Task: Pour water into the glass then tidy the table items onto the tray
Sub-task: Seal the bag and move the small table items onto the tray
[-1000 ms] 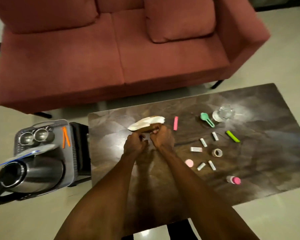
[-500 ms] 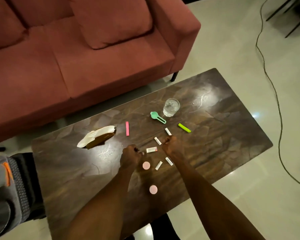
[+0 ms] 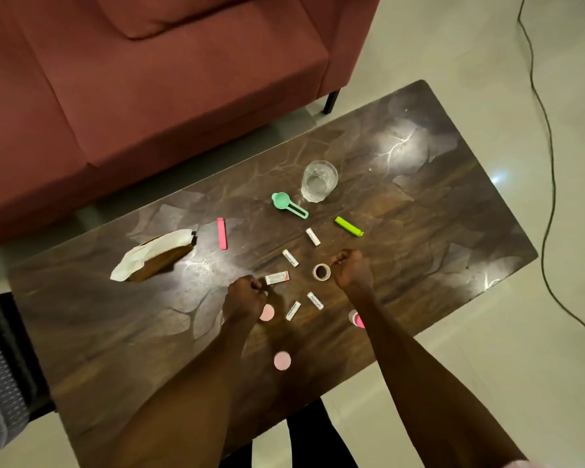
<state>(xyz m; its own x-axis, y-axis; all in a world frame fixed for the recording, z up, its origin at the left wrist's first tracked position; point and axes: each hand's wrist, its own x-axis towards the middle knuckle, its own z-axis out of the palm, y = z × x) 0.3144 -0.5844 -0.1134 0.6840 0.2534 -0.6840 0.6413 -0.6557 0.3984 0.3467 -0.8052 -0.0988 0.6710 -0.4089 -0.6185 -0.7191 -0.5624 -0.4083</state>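
On the dark marble-patterned table [image 3: 419, 204] stands a clear glass [image 3: 319, 180] with a little water in it. Around it lie a green scoop [image 3: 287, 204], a pink clip [image 3: 221, 233], a lime clip [image 3: 348, 226], several small white tubes, a tape roll [image 3: 321, 271] and two pink lids. My left hand [image 3: 244, 295] is a closed fist beside a small white box [image 3: 277, 277]. My right hand [image 3: 352, 268] is a closed fist touching the tape roll's right side. My right forearm half hides a pink-capped bottle [image 3: 356, 319].
A torn brown paper bag [image 3: 156, 255] lies at the table's left. A red sofa [image 3: 149, 96] runs along the far side. The grey mesh tray [image 3: 0, 366] shows only at the left edge. A black cable [image 3: 551, 163] snakes across the floor on the right.
My view swung right, away from the tray and kettle. Both hands left the paper bag, came to the small items mid-table and spread apart, uncovering the tape roll.
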